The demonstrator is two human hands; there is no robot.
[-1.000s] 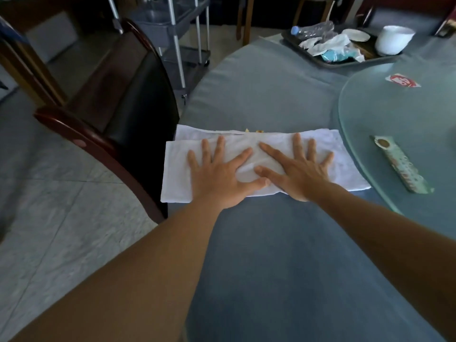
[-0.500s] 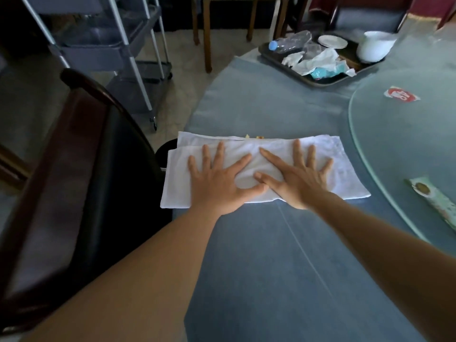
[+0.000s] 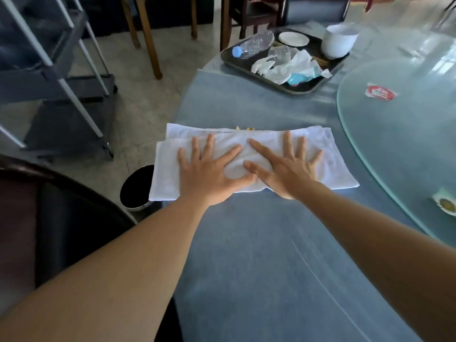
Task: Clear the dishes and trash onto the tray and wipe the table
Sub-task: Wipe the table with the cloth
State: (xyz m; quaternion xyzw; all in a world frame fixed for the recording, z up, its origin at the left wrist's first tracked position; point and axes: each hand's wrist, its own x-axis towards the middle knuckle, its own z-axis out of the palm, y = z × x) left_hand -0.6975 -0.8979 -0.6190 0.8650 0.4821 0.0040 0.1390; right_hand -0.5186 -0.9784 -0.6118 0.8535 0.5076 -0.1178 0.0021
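A folded white cloth (image 3: 249,156) is lying flat on the blue table (image 3: 259,255), its left end overhanging the table's edge, with yellowish crumbs (image 3: 243,128) peeking out at its far side. Beyond the cloth, a dark tray (image 3: 283,86) is sitting at the table's far edge, holding a plastic bottle (image 3: 254,44), saucer (image 3: 293,38), white bowl (image 3: 339,41) and crumpled tissues (image 3: 286,65).

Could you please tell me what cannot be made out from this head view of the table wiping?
- Crumbs: mostly hidden behind the cloth pressed by the left hand and right hand.
- Packet: cut off by the right edge.
- Bin: partly covered by the cloth; contents too dark.
- Tray: items under the tissues hidden.
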